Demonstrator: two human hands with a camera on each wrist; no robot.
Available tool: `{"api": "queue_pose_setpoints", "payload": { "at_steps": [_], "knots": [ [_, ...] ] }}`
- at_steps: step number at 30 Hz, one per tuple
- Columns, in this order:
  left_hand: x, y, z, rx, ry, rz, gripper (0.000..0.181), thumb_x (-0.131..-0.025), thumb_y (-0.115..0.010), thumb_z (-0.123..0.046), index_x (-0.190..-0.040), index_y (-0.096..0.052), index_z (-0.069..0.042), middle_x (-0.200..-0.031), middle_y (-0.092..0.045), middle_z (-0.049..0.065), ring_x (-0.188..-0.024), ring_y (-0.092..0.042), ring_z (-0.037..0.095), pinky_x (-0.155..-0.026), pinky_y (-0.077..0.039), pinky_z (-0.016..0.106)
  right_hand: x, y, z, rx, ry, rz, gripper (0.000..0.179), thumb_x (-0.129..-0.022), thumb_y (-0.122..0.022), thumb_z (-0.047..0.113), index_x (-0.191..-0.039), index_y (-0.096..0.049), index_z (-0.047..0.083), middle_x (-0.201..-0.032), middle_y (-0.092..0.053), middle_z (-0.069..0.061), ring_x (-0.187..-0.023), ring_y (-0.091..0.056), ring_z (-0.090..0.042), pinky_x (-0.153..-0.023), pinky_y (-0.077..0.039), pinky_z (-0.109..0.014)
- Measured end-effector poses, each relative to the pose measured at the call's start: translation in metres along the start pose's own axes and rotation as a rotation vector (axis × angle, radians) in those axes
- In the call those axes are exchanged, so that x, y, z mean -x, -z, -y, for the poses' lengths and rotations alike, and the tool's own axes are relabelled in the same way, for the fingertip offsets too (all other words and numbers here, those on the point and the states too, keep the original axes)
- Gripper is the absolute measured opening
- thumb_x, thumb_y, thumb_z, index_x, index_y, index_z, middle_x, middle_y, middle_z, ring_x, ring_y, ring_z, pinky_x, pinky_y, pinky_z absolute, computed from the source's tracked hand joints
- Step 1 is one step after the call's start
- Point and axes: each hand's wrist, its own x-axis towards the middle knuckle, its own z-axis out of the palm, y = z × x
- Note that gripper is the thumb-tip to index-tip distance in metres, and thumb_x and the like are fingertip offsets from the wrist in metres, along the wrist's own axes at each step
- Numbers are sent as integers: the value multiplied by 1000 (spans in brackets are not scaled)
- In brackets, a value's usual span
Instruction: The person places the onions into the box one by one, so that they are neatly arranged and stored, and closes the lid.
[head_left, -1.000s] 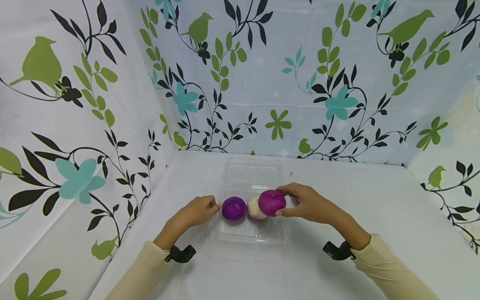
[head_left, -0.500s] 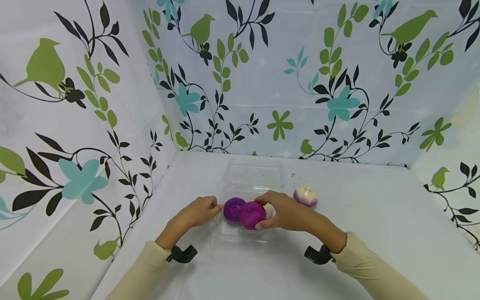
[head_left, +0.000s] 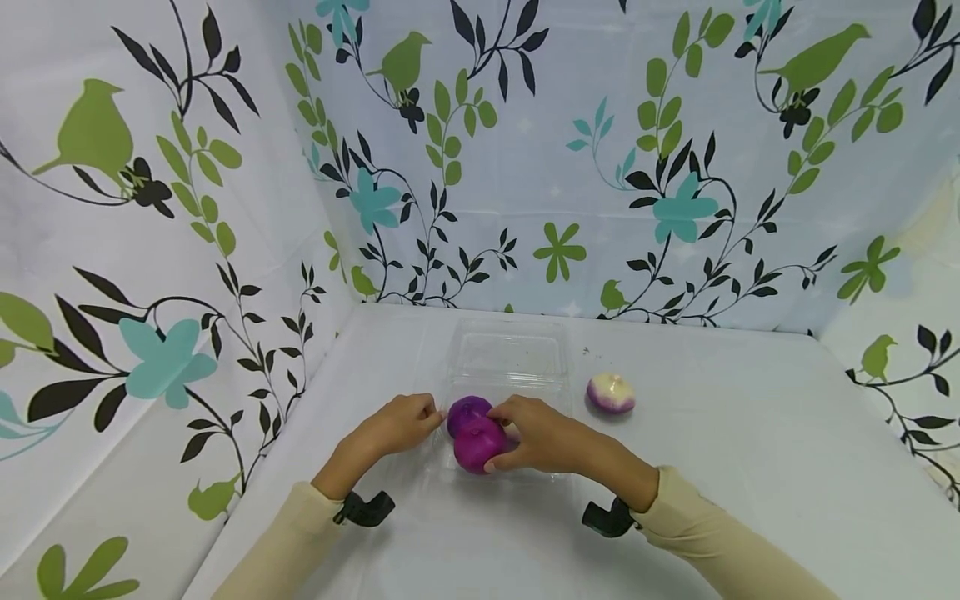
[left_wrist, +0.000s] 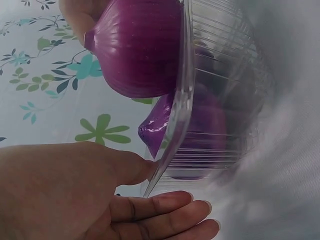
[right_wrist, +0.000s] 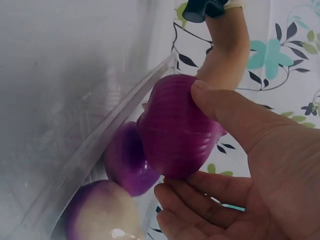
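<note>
My right hand grips a magenta-purple onion between thumb and fingers, held over the front left part of a clear plastic clamshell container. Just behind it in the container sits a darker purple onion, partly covered in the head view. A white-and-purple turnip also lies inside, mostly hidden by my right hand from above. In the left wrist view the held onion rises above the container's rim. My left hand pinches that rim at the left side, thumb inside and fingers beneath.
Another white-and-purple turnip rests on the white table, right of the container. The container's lid lies folded back behind it. Patterned cloth closes off the back and sides.
The magenta onion in my right hand has moved left and toward me, from above the turnip to in front of the purple onion. My left hand stays at the rim.
</note>
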Motion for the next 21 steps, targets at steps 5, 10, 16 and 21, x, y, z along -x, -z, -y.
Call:
{"api": "queue_pose_setpoints", "payload": {
  "at_steps": [5,10,16,21],
  "knots": [
    [-2,-1,1,6,9,12,26,-110,-55,-25,-90,-60,-9,-76,-54,2,-70,-49,15,-64,-40,31,-6,-7,5,38,-9,-25,71,-84,-90,38,-139,-64,1,-124,-66,-8,-116,-61,-23,-93,-57,-40],
    [-3,-2,2,0,2,13,28,-112,-51,-25,-92,-61,-8,-79,-57,2,-71,-50,16,-65,-42,32,-11,-12,8,67,-25,-34,69,-84,-91,36,-137,-64,0,-121,-65,-8,-114,-61,-22,-90,-59,-38],
    [-4,-3,3,9,-3,15,30,-113,-47,-26,-97,-63,-7,-87,-63,2,-74,-54,16,-67,-45,33,-17,-21,14,94,-40,-53,72,-85,-91,35,-140,-62,0,-126,-65,-11,-117,-64,-26,-94,-60,-41],
    [-4,-1,2,8,-3,12,29,-114,-45,-24,-97,-62,-7,-91,-66,5,-76,-57,16,-69,-47,34,-19,-26,17,148,-41,-67,76,-87,-89,36,-145,-58,-1,-134,-62,-14,-124,-63,-28,-101,-57,-44]
  ]
}}
